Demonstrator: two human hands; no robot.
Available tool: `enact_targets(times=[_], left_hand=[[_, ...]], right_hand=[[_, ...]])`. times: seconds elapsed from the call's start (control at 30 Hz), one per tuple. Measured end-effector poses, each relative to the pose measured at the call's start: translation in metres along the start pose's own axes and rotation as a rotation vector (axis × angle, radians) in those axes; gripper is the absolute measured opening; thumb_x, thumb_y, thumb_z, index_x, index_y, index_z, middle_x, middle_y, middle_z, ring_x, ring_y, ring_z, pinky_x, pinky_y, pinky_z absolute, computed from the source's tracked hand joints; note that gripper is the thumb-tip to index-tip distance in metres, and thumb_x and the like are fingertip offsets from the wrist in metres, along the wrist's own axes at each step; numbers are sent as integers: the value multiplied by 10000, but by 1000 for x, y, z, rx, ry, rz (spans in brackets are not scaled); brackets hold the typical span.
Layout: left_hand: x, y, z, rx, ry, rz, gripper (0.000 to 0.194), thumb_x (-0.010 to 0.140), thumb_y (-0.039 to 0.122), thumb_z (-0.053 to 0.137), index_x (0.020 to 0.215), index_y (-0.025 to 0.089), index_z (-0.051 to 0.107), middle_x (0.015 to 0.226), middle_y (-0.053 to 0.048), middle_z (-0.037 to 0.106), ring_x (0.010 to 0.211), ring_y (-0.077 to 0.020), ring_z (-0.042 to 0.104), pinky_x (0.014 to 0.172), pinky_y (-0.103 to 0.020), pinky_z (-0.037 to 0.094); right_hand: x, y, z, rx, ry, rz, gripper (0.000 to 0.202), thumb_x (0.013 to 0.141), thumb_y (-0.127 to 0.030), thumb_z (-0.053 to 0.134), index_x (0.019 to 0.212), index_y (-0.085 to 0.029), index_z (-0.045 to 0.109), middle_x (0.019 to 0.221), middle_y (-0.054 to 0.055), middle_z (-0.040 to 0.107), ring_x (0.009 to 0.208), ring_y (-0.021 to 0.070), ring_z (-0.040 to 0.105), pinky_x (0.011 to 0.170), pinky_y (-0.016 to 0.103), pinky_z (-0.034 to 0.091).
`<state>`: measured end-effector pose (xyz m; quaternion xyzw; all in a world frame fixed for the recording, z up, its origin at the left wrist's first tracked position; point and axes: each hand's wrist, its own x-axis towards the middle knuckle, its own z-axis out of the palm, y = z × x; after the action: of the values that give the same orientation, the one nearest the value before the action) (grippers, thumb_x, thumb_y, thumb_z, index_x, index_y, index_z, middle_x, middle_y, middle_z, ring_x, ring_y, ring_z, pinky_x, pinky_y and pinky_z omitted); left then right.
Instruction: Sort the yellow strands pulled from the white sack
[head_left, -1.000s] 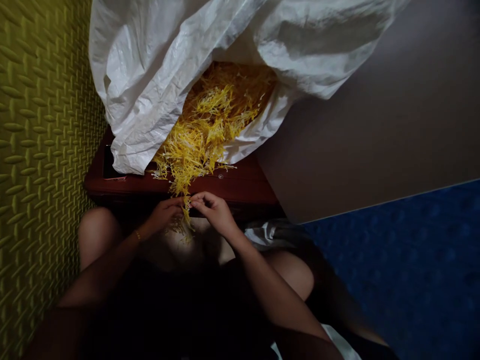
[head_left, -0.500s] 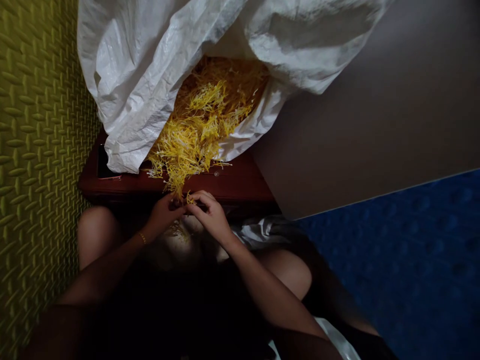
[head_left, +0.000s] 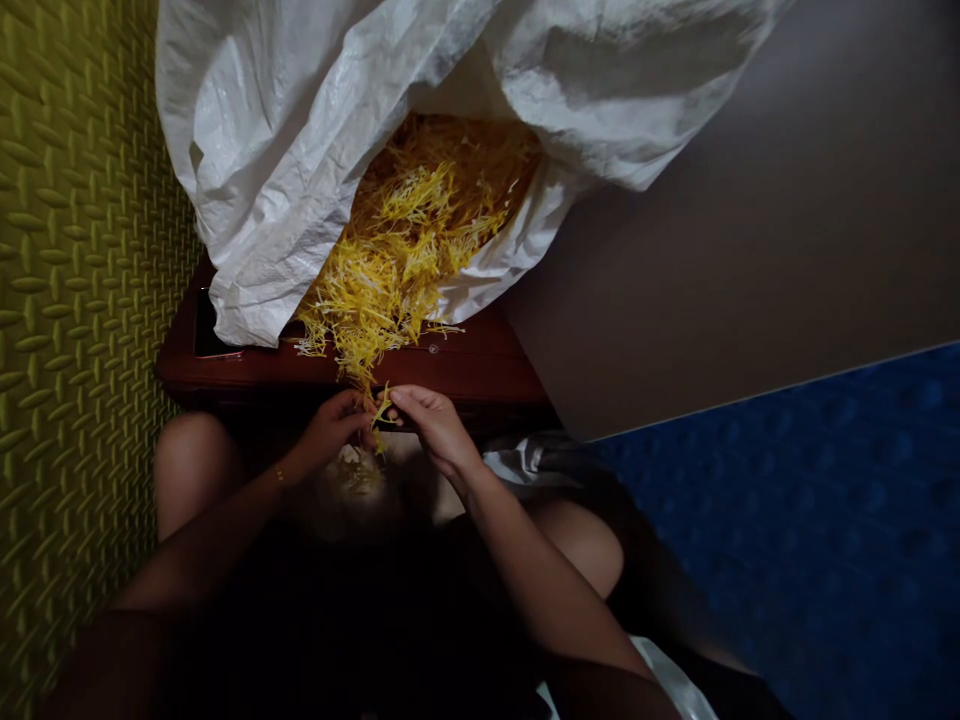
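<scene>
Here's your right hand (head_left: 435,425), thumb and forefinger pinched on a small yellow sprig (head_left: 385,406), just off the near edge of the dark red case (head_left: 480,362). That sprig lies to the left of your right hand, right in the gap between your two hands, its long axis running mostly away from you, the far tip leaning a touch right. Across from it, your left hand (head_left: 331,428) has its fingers curled in together, seemingly around a few more yellow strands, one end poking out underneath; the shadow hides how firm that hold is.

And look straight out past your fingertips: the yellow heap (head_left: 379,275) tapers to a narrow tail, dropping over the near edge of the case, left of that edge's middle. Which hand is closer? The left, with the tail's tip all but at its fingers; the right sits slightly farther off to the side. The heap's long axis slants from the far right down toward you and to the left, spilling from the mouth of the white sack (head_left: 259,220). Out at the near left corner of the case, a dark flat phone-like thing (head_left: 214,335) lies partly covered by the sack.
</scene>
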<state>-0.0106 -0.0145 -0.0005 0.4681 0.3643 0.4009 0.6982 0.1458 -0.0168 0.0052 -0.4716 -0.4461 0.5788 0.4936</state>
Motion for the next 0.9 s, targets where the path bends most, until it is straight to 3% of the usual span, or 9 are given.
enact_targets(times=[0.23,0.4,0.7,0.9], left_hand=[[2,-2,-1,59,4,-10,277,646,369,653,710,145,502,519,64,470,403,-44,419,428,-181,327],[0,-1,1,-74,35,-101,309,636,383,664,663,151,462,522,75,440,402,-31,404,428,-171,318],[-2,-1,0,-141,4,-152,299,650,355,674,661,145,460,528,74,436,407,-21,394,439,-170,308],[-2,0,5,-121,11,-149,291,679,354,658,664,143,458,527,73,432,412,-19,395,439,-173,288]], right_hand=[[1,-2,-2,39,-63,63,221,713,-395,651,752,-182,689,580,-17,577,522,69,454,505,205,320],[-2,-4,0,38,-165,68,214,663,-340,708,828,-207,676,682,-25,603,592,69,495,570,204,374],[2,-6,-5,-74,-72,51,233,611,-338,735,775,-184,677,637,-18,615,577,79,528,533,208,390],[5,-4,-4,24,-56,46,239,621,-339,725,787,-183,653,670,-13,622,568,78,537,582,230,445]])
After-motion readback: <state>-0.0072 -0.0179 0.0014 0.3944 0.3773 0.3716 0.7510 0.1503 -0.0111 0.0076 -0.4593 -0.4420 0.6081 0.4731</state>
